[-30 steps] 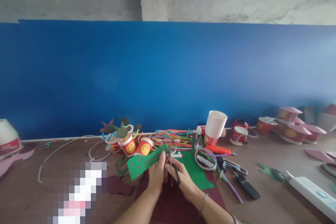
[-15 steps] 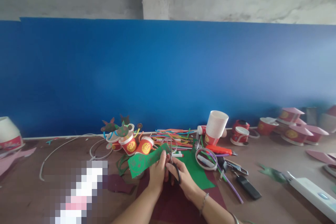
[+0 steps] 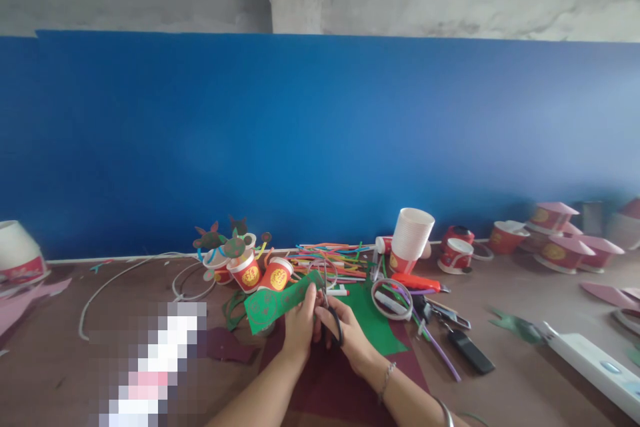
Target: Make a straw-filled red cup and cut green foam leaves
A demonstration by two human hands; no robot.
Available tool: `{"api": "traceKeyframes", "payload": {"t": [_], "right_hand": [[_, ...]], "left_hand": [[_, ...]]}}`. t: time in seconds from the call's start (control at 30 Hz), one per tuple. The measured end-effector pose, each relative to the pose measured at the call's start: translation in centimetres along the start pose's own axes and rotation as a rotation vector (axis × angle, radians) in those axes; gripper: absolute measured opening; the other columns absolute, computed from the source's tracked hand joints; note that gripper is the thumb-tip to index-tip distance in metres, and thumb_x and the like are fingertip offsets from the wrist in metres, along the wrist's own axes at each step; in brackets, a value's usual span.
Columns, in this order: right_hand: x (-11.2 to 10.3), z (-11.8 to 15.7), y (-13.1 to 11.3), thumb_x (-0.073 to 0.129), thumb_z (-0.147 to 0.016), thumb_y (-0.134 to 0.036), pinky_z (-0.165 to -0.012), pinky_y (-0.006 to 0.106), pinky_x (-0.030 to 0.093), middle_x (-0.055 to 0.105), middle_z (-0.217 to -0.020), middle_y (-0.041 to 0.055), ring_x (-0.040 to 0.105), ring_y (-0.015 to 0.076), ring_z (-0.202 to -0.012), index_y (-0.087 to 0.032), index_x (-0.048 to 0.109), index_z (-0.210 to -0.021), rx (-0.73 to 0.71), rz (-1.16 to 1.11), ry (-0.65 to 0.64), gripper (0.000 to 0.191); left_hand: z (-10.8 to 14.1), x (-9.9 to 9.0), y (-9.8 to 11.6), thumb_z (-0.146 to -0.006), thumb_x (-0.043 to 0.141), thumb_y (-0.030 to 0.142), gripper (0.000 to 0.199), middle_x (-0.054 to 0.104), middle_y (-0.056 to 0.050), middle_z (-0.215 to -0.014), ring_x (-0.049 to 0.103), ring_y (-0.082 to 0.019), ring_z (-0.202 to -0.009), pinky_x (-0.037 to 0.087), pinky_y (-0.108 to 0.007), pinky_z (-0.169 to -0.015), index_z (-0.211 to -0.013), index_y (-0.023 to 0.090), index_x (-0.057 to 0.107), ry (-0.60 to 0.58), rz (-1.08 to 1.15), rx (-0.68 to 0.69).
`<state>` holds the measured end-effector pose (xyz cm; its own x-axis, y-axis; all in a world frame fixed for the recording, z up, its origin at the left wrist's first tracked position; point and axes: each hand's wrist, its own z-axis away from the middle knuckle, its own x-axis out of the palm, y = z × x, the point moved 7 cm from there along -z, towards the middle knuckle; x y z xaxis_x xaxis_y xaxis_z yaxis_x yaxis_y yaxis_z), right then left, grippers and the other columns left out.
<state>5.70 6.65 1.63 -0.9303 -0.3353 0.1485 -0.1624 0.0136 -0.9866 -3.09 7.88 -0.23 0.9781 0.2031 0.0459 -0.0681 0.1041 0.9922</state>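
Note:
A green paper strip [image 3: 273, 307] with drawn outlines is pinched in my left hand [image 3: 301, 327], its free end reaching out to the left. My right hand [image 3: 350, 333] is closed on black-handled scissors [image 3: 336, 325], whose blades point up at the strip's right end. Both hands are close together above a dark red sheet [image 3: 340, 390]. Behind my right hand lies a larger green sheet [image 3: 380, 330]. Red paper cups [image 3: 247, 275] with paper figures stand just beyond the strip.
Pipe cleaners [image 3: 330, 257] lie along the blue wall panel. To the right are stacked cups [image 3: 413, 233], an orange cutter [image 3: 417, 283], a tape roll [image 3: 391, 299], black keys fob [image 3: 473, 350], pink-topped cups [image 3: 565, 250] and a white tool [image 3: 595, 370]. White cord [image 3: 107, 273] curves at left.
The view has shifted slightly. Both hands keep nearly the same place and hold, with the strip and scissors almost unmoved.

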Motion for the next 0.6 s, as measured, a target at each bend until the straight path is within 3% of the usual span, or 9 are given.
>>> {"api": "traceKeyframes", "payload": {"t": [0.3, 0.6], "right_hand": [[-0.3, -0.1, 0.0, 0.059, -0.074, -0.052, -0.036, 0.016, 0.032, 0.050, -0.050, -0.0045, 0.048, 0.0083, -0.042, -0.015, 0.054, -0.078, -0.005, 0.039, 0.036, 0.038], [-0.4, 0.0, 0.0, 0.060, -0.072, -0.054, -0.032, 0.015, 0.028, 0.049, -0.050, -0.0048, 0.048, 0.0072, -0.039, -0.014, 0.054, -0.077, 0.020, 0.052, 0.065, 0.041]], "left_hand": [[0.4, 0.0, 0.5, -0.074, 0.044, 0.063, 0.053, 0.044, 0.003, -0.031, 0.045, -0.013, -0.029, 0.034, -0.023, -0.031, -0.048, 0.018, 0.054, -0.002, 0.016, -0.009], [0.3, -0.8, 1.6, -0.069, 0.052, 0.061, 0.051, 0.068, -0.008, -0.061, 0.064, -0.023, -0.058, 0.045, -0.027, -0.050, -0.069, 0.013, 0.068, 0.064, 0.034, 0.095]]}}
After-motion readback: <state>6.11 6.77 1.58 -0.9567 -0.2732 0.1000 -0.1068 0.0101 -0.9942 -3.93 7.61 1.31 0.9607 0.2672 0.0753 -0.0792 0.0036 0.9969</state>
